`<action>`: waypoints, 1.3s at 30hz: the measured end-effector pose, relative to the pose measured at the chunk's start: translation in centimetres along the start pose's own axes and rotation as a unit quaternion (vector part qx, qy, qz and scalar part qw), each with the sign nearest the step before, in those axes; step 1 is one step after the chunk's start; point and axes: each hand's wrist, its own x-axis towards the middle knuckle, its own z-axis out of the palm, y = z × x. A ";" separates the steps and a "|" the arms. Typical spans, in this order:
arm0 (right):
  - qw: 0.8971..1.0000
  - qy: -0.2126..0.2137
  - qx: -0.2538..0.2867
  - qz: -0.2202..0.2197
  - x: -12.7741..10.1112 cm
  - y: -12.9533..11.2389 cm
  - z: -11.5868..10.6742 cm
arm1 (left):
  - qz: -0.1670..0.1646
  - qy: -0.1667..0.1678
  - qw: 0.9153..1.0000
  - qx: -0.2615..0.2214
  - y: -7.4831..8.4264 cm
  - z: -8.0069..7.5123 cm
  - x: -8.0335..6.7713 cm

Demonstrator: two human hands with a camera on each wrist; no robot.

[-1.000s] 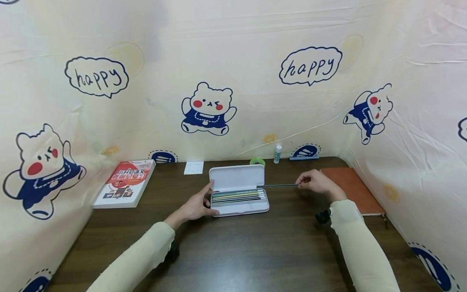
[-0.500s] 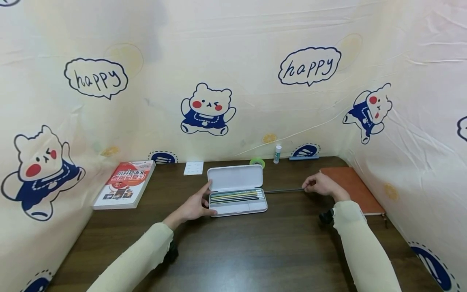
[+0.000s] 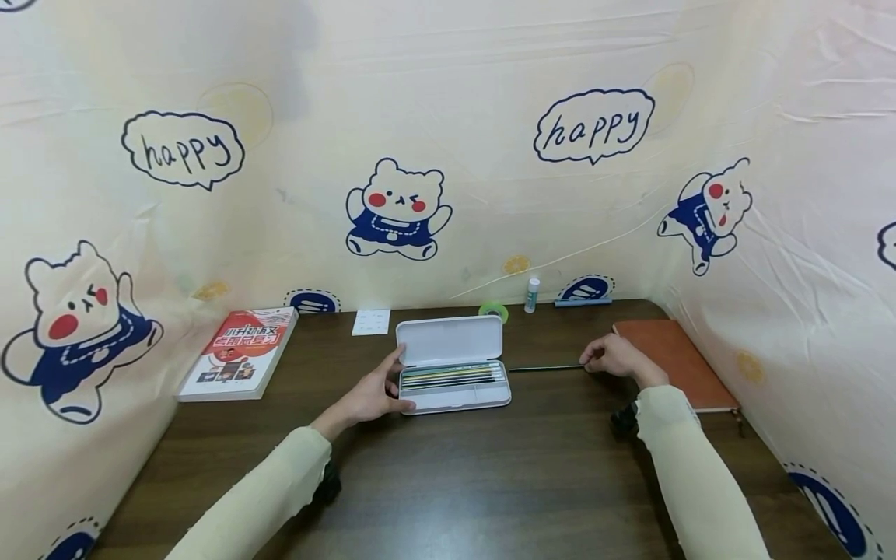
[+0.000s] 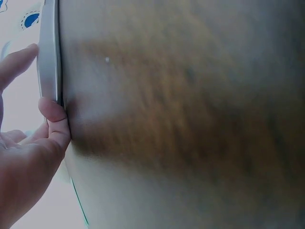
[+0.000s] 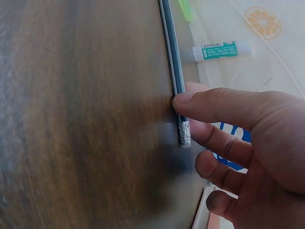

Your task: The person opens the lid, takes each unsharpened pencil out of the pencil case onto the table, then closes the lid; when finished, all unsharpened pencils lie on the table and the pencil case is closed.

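Observation:
In the head view an open white pencil case lies mid-table, lid tilted back, several pencils side by side in its rear compartment. My left hand grips its left end, thumb at the front corner; the left wrist view shows the thumb against the case's side. To the right of the case, my right hand pinches a dark pencil by its eraser end, which has a silver ferrule in the right wrist view. The pencil points left toward the case, low over or on the table.
A red-and-white book lies at the left and a brown notebook at the right, near the right hand. Along the back are white paper, green tape, a glue stick and a blue bar-like item.
My right hand has moved slightly right and nearer with the pencil, whose far end has left the case's hinge area and now lies beside the case. My left hand stays on the case.

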 end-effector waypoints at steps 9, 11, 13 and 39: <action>1.000 0.015 0.016 -0.011 0.0 -1.3 0.0 | 0.001 0.000 1.000 0.004 -0.1 0.0 0.0; 0.999 0.026 0.018 -0.027 0.1 -2.2 0.1 | 0.002 0.001 1.000 0.005 -0.1 0.0 0.0; 0.998 0.034 0.017 -0.043 0.2 -3.1 0.3 | 0.003 0.001 1.000 0.006 -0.1 0.0 0.0; 0.987 -0.020 0.007 -0.156 2.5 -13.8 6.2 | 0.007 0.000 1.000 0.001 -0.4 0.1 0.0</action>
